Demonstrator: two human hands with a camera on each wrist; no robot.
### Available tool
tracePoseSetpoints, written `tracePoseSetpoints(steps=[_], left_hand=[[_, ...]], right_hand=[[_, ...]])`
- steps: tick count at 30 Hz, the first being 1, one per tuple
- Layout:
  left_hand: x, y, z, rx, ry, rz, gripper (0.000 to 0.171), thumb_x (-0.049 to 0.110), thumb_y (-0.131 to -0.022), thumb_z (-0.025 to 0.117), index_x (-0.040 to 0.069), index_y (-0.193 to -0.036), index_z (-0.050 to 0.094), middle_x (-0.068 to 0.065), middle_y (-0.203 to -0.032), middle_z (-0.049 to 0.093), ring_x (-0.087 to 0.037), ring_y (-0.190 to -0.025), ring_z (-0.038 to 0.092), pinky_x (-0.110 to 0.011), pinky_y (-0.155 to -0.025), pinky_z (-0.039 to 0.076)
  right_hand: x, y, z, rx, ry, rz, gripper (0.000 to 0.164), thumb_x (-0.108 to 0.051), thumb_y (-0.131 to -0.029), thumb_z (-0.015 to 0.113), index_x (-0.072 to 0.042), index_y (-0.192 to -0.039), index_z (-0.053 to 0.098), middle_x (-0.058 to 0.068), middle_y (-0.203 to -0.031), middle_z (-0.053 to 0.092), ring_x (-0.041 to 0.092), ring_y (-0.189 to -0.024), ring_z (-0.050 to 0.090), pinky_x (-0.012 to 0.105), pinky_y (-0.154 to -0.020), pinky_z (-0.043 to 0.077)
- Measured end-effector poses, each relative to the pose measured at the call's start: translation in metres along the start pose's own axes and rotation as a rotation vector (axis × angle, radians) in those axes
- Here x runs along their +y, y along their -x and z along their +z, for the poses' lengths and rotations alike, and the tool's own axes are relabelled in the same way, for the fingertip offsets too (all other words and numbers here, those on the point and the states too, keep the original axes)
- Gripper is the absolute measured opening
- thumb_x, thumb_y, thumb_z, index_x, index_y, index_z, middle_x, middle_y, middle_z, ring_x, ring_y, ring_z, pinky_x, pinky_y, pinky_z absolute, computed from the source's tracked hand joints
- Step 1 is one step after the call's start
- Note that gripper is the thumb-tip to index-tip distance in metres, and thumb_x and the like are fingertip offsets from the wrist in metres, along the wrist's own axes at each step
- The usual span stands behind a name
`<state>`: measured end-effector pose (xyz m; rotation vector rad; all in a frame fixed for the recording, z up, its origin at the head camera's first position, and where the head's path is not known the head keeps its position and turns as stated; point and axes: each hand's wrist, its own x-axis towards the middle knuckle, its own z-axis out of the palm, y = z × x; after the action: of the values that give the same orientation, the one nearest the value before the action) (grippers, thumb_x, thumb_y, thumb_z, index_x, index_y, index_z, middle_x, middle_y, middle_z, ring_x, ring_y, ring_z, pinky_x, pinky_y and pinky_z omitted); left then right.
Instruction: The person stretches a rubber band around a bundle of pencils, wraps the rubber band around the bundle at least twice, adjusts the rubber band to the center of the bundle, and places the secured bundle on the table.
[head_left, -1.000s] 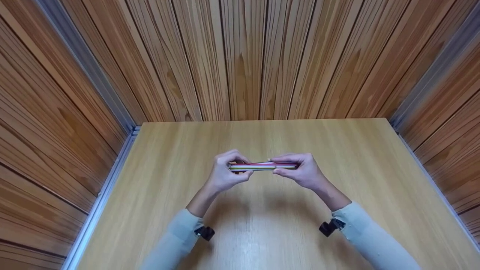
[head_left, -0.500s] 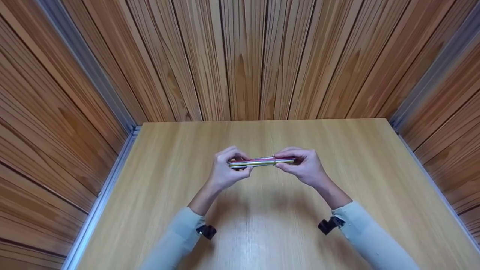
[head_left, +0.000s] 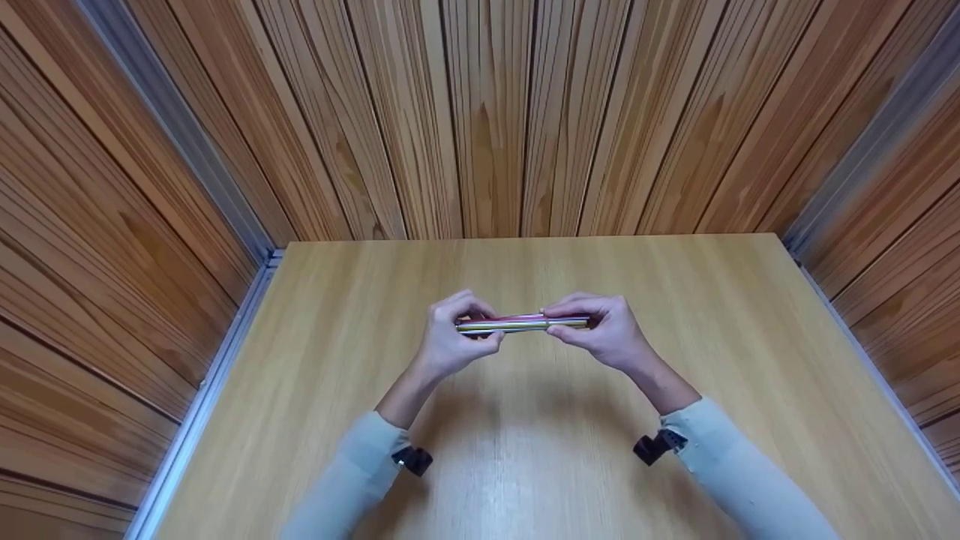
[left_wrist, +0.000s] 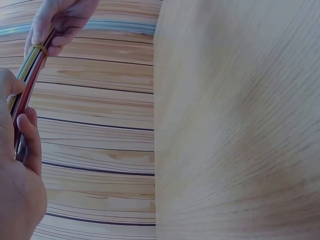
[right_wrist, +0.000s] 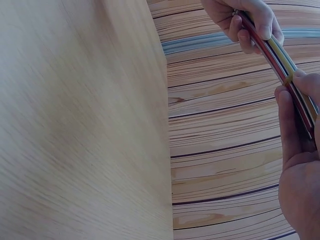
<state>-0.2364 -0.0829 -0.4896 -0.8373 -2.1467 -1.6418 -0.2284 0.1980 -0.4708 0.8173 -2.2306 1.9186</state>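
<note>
A bundle of slim coloured pencils, in red, yellow, white and dark tones, is held level above the table between both hands. A yellowish rubber band circles it close to the right fingertips. My left hand pinches the left end between thumb and fingers. At the opposite end, my right hand grips the bundle beside the band, thumb on the near side. Both wrist views show the pencils running from one hand to the other; the palms and fingers hide their ends.
Below the hands lies a light wooden table. Wood-plank walls rise behind it and at both sides, with metal rails along the edges. A small black camera sits on each wrist.
Both hands and the bundle have risen slightly in the head view. The right hand moved a little outward and up, then slightly back left, while its fingers stayed near the band.
</note>
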Motion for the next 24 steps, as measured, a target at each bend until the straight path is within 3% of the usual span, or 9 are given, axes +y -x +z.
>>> tracePoseSetpoints(steps=[4,8,12,17,24], left_hand=[[0.001,-0.002,0.002,-0.035,-0.006,0.017,0.018,-0.001,-0.084,0.090,0.002,-0.099,0.079,-0.014,-0.092,0.075,-0.007,-0.079,0.065,-0.023,-0.070,0.055],[0.000,-0.004,0.004,-0.073,-0.001,0.040,0.017,0.003,-0.087,0.091,0.002,-0.100,0.080,-0.014,-0.093,0.075,-0.008,-0.082,0.066,-0.022,-0.072,0.057],[-0.003,-0.005,0.001,-0.048,0.015,0.048,0.017,0.003,-0.087,0.092,0.002,-0.100,0.080,-0.014,-0.092,0.076,-0.006,-0.082,0.065,-0.021,-0.073,0.056],[-0.002,-0.007,-0.006,-0.002,-0.019,0.061,0.017,0.001,-0.085,0.092,0.002,-0.098,0.081,-0.014,-0.090,0.075,-0.006,-0.081,0.064,-0.022,-0.071,0.055],[0.000,-0.002,-0.004,-0.023,-0.045,0.038,0.017,0.002,-0.084,0.092,0.003,-0.097,0.082,-0.013,-0.089,0.076,-0.008,-0.080,0.064,-0.022,-0.071,0.054]], right_hand=[[0.000,-0.002,0.005,-0.035,0.003,-0.012,0.025,0.011,-0.091,0.085,0.009,-0.116,0.084,-0.012,-0.112,0.085,0.006,-0.097,0.079,0.020,-0.078,0.065],[0.002,-0.004,0.008,-0.075,0.020,-0.030,0.026,0.008,-0.090,0.087,0.008,-0.116,0.084,0.001,-0.114,0.087,0.007,-0.097,0.080,0.021,-0.079,0.066],[0.001,-0.005,0.004,-0.064,0.034,-0.036,0.033,0.010,-0.089,0.087,0.007,-0.121,0.083,0.012,-0.120,0.086,0.005,-0.103,0.081,0.022,-0.084,0.066],[-0.002,-0.008,-0.002,-0.020,0.037,-0.052,0.032,0.013,-0.090,0.085,0.008,-0.121,0.082,-0.003,-0.118,0.084,0.004,-0.104,0.080,0.020,-0.084,0.065],[0.000,-0.002,0.002,-0.029,0.029,-0.002,0.023,0.011,-0.090,0.086,0.010,-0.112,0.082,-0.015,-0.111,0.080,0.005,-0.100,0.078,0.019,-0.082,0.065]])
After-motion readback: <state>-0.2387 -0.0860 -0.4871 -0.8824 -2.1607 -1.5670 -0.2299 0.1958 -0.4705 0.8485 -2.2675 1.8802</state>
